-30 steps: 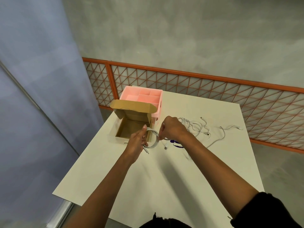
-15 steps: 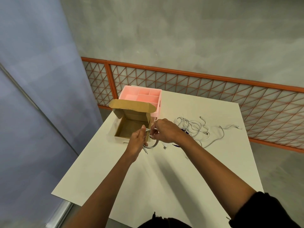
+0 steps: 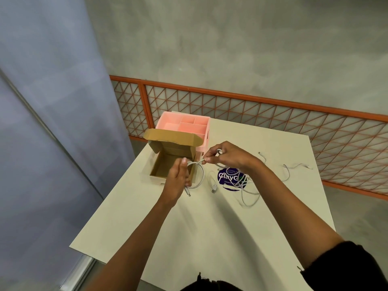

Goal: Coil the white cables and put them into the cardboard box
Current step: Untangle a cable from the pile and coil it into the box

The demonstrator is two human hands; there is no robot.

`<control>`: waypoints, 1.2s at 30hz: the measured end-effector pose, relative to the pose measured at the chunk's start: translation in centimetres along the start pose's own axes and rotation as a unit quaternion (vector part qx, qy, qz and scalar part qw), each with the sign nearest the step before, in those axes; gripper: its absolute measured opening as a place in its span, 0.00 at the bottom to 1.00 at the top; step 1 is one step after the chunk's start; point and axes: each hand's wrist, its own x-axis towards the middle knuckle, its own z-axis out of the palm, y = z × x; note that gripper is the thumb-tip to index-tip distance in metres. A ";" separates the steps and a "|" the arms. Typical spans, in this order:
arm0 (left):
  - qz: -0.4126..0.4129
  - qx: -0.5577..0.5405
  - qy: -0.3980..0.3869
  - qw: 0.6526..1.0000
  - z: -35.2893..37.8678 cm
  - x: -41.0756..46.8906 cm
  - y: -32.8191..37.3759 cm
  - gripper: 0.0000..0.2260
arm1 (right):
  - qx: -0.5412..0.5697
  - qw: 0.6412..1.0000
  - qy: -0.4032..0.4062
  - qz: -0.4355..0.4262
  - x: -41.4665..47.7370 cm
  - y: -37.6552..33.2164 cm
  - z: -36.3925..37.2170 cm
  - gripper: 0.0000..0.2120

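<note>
An open cardboard box (image 3: 161, 172) stands at the table's far left with its lid flap up. Just right of it my left hand (image 3: 178, 181) holds a coiled white cable (image 3: 201, 176), whose plug end hangs below the fingers. My right hand (image 3: 228, 156) pinches the same cable's free end at the top of the coil, with a loop around its fingers. A tangle of loose white cables (image 3: 247, 187) lies to the right, partly under my right forearm. One more loose cable (image 3: 294, 168) stretches toward the right edge.
A pink divided organizer (image 3: 186, 126) sits directly behind the box. A purple round sticker (image 3: 227, 177) lies under the cable tangle. The white table (image 3: 210, 227) ends near an orange mesh railing (image 3: 273, 114) behind and a drop at left.
My right hand rose and shifted right, pulling the cable end across the top of the coil. The left hand stayed beside the box, holding the coil. The purple sticker is now uncovered.
</note>
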 end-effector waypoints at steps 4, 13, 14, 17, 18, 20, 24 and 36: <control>0.030 0.047 -0.025 0.998 -0.1 -0.2 0.6 0.09 | 0.047 0.999 -0.015 0.011 -0.3 0.4 -0.3 0.04; 0.057 0.035 0.046 0.997 -0.1 -0.1 0.4 0.03 | 0.111 0.992 0.006 0.053 -0.2 1.8 -0.2 0.17; 0.051 0.029 0.061 0.996 -0.3 -0.1 0.3 0.04 | 0.155 0.986 0.020 0.059 -0.1 2.3 -0.2 0.21; 0.027 0.001 0.098 0.995 -0.8 -0.1 0.1 0.04 | 0.444 0.893 0.046 0.055 0.6 4.5 -0.1 0.24; 0.019 -0.005 0.109 0.994 -0.8 0.0 0.0 0.05 | 0.514 0.855 0.052 0.047 0.8 5.3 -0.1 0.20; 0.009 -0.010 0.121 0.993 -0.8 0.0 0.0 0.07 | 0.540 0.839 0.062 0.031 0.9 6.9 0.4 0.13; 0.001 -0.008 0.119 0.993 -0.6 0.2 -0.2 0.07 | 0.455 0.886 0.087 0.015 0.6 7.9 1.7 0.13; 0.012 -0.002 0.072 0.997 0.3 0.5 -0.6 0.04 | 0.474 0.856 0.192 0.072 2.4 4.3 4.0 0.04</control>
